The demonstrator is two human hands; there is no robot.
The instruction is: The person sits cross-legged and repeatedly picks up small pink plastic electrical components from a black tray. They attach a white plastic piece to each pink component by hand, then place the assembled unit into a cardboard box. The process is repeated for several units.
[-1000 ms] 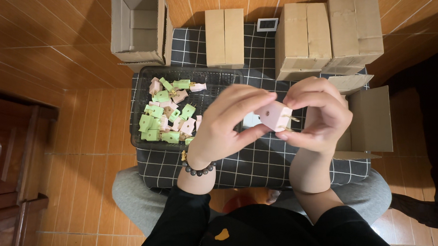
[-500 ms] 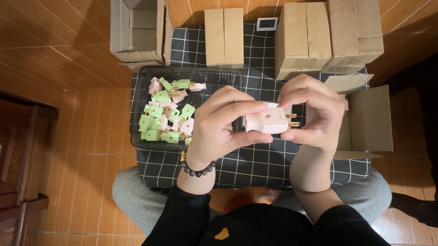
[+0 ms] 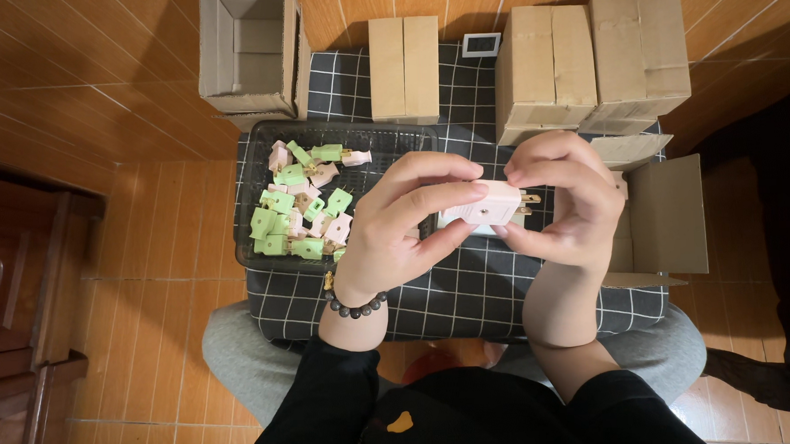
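Your left hand [image 3: 404, 222] and right hand [image 3: 563, 201] both pinch the small pale pink plastic plug adapter [image 3: 488, 207], metal prongs pointing right, above the black grid-patterned cloth [image 3: 469, 290]. The black mesh tray [image 3: 391, 135] of green and pink adapters sits to your left.
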